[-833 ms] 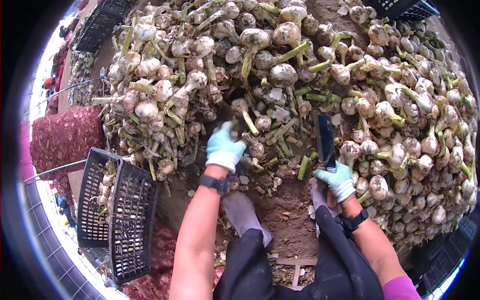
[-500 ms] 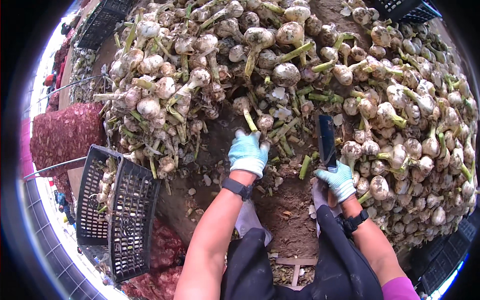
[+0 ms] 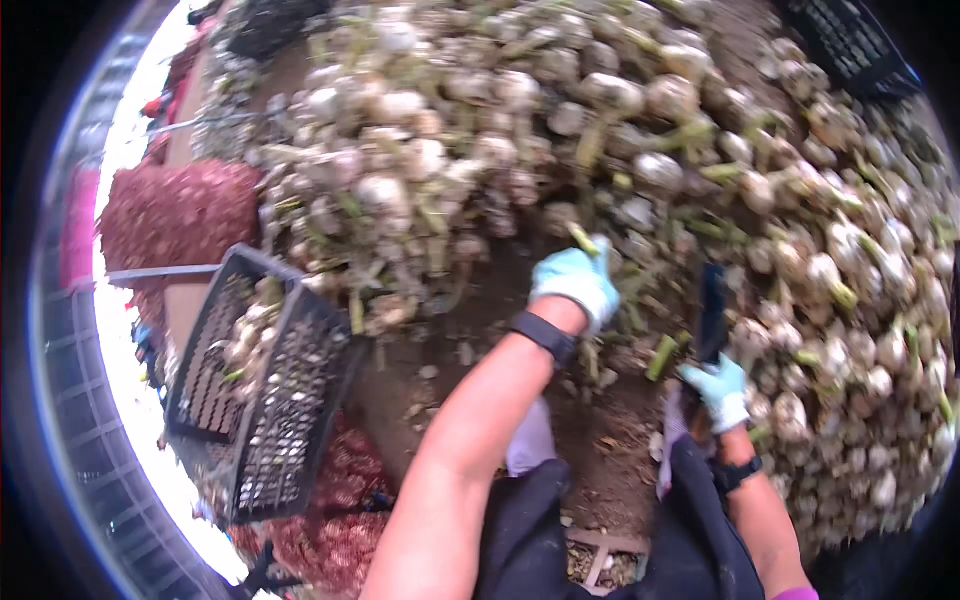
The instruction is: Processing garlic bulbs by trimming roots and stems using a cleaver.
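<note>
My left hand (image 3: 575, 283), in a pale blue-and-white glove, reaches to the near edge of the heaped garlic. Its fingers close around the green stem of a soil-stained garlic (image 3: 562, 217), whose bulb lies just beyond the fingertips; motion blur softens the grip. On the right, my gloved right hand (image 3: 718, 390) is wrapped around the handle of a knife. The broad dark blade of the knife (image 3: 713, 308) points away from me, upright beside the garlic pile. The handle is mostly hidden by the fingers.
Piled garlic (image 3: 820, 270) spreads across the far side and down the right. A tilted black plastic crate (image 3: 262, 400) with some garlic stands at left, near red mesh sacks (image 3: 180, 218). Cut stems (image 3: 660, 357) lie on the soil between my hands. Another black crate (image 3: 850, 45) sits far right.
The whole view has shifted, so the scene sits farther right and lower. My left hand has moved forward onto the garlic stem. My right hand still holds the knife beside the pile.
</note>
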